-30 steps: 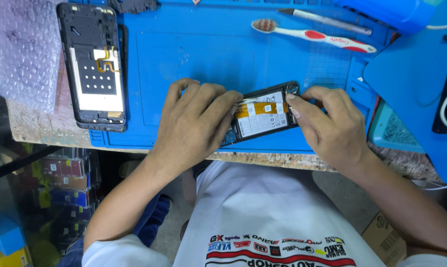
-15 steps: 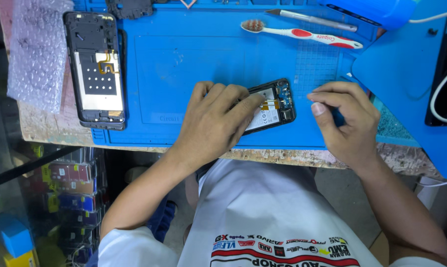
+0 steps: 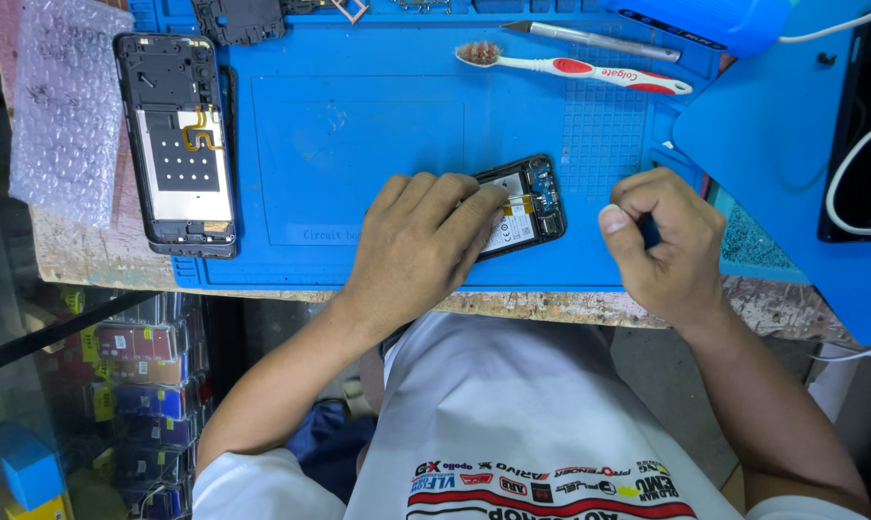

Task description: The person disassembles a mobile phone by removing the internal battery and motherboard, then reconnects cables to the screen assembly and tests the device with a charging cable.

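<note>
Your left hand (image 3: 421,241) lies flat on the opened phone (image 3: 524,207), fingers pressing it down onto the blue work mat (image 3: 358,125) near the front edge. Your right hand (image 3: 666,241) is curled into a fist just right of the phone, not touching it; something small and dark sits inside the grip, can't tell what. A phone frame (image 3: 178,144) lies far left on the mat, beside bubble wrap (image 3: 65,106). A toothbrush (image 3: 575,67) lies at the back.

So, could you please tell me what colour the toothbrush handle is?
The toothbrush handle is white with red sections, seen best in the head view.
</note>
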